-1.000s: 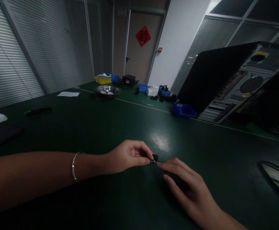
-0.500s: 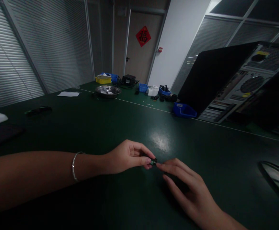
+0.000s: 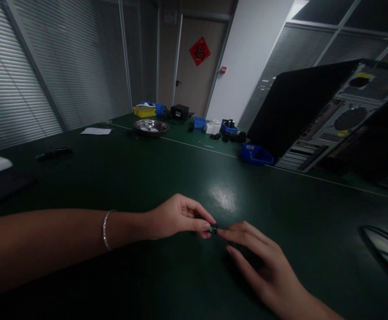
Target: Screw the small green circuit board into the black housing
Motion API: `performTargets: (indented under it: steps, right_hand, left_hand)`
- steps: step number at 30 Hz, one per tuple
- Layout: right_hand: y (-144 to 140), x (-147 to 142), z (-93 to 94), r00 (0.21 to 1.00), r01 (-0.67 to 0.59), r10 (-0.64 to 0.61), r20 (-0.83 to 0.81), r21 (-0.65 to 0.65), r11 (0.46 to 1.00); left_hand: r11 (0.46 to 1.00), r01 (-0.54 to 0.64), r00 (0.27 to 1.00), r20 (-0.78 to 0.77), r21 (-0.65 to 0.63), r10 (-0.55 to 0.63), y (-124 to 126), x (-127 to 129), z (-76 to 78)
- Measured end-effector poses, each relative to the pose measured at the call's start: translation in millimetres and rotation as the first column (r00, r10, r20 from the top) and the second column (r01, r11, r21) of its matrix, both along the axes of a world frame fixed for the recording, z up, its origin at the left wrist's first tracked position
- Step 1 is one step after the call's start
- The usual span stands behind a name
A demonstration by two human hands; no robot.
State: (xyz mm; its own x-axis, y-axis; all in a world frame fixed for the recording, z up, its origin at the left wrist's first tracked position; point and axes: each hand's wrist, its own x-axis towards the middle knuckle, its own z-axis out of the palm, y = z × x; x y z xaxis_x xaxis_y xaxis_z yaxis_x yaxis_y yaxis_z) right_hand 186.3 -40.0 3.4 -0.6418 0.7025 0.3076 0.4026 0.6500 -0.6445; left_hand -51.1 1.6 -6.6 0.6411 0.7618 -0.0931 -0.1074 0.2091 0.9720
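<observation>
Between the thumb and fingers of my left hand [image 3: 182, 218] is a small black and green piece [image 3: 213, 229], too small and dark to name exactly. My left hand is closed in a pinch on it, just above the dark green table [image 3: 180, 173]. My right hand [image 3: 263, 262] comes in from the lower right with its fingers stretched out and apart. Its index fingertip is at the right end of the piece and seems to touch it. The right thumb stays lower, away from the piece.
Far back stand a metal bowl [image 3: 151, 127], a yellow bin [image 3: 144, 111] and a black box [image 3: 180, 112]. A blue bin [image 3: 256, 154] sits beside a computer tower [image 3: 327, 115] at right. Black cable [image 3: 377, 249] loops at the right edge. Dark parts [image 3: 54, 154] lie at left.
The small piece has tilted or shifted slightly down in my left fingers. My right hand has hardly moved, its fingertip still at the piece.
</observation>
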Motion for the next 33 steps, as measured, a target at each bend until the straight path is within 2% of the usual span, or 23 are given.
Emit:
performTargets:
  steps: [5, 13, 25, 30, 33]
  right_hand:
    - [-0.8, -0.6, 2.5, 1.0, -0.007, 0.007, -0.003, -0.011, 1.0]
    - [-1.9, -3.1, 2.3, 1.0, -0.016, 0.016, 0.004, 0.061, 0.998]
    - [-1.2, -0.1, 0.7, 1.0, -0.03, 0.03, 0.006, 0.057, 0.998]
    - [-2.1, -1.8, 1.9, 0.999, -0.045, 0.045, 0.001, 0.086, 0.995]
    - [-3.7, -2.6, 2.9, 0.999, -0.04, 0.039, 0.009, 0.106, 0.994]
  left_hand:
    - [1.0, 0.02, 1.0, -0.006, 0.005, -0.02, 0.2, -0.8, 1.1]
    - [1.0, 0.019, 1.0, -0.014, 0.025, -0.019, -0.4, -1.1, -0.4]
    - [0.999, 0.031, 0.999, -0.017, 0.004, -0.031, 3.0, -2.1, -2.2]
    - [0.999, 0.051, 0.999, 0.016, -0.015, -0.051, 3.6, -2.2, -2.4]
    - [0.999, 0.04, 0.999, -0.017, -0.005, -0.04, 2.8, -2.2, -0.4]
